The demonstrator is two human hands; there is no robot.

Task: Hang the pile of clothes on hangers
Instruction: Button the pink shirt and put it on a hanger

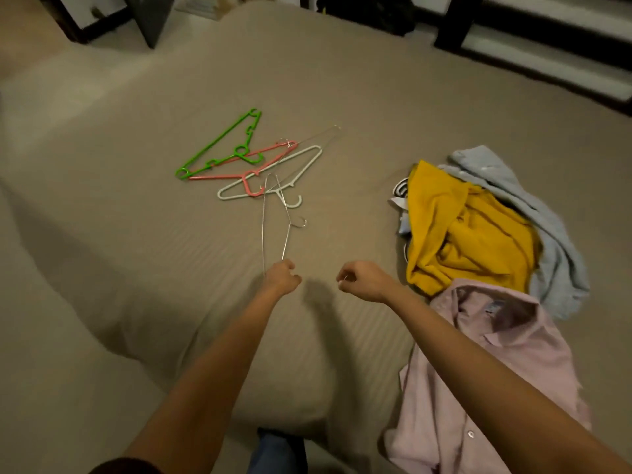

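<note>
On the tan bed [136, 234], my left hand [282, 277] grips the near corner of a thin wire hanger [263, 227], whose hook points right. My right hand [362, 280] hovers beside it with its fingers curled; a tiny glint shows at the fingertips, and I cannot make out anything held. Further back lie a green hanger [219, 143], a pink hanger [239, 167], a white hanger [273, 174] and another wire hanger [318, 135], all overlapping. The clothes pile is on the right: a yellow garment [468, 234], a light blue garment [547, 220] and a pink button shirt [489, 378].
Dark furniture legs [150, 18] and a dark frame [455, 25] stand beyond the far edge of the bed. A striped item [400, 189] peeks out from under the yellow garment. My knee in jeans [277, 453] shows at the near edge.
</note>
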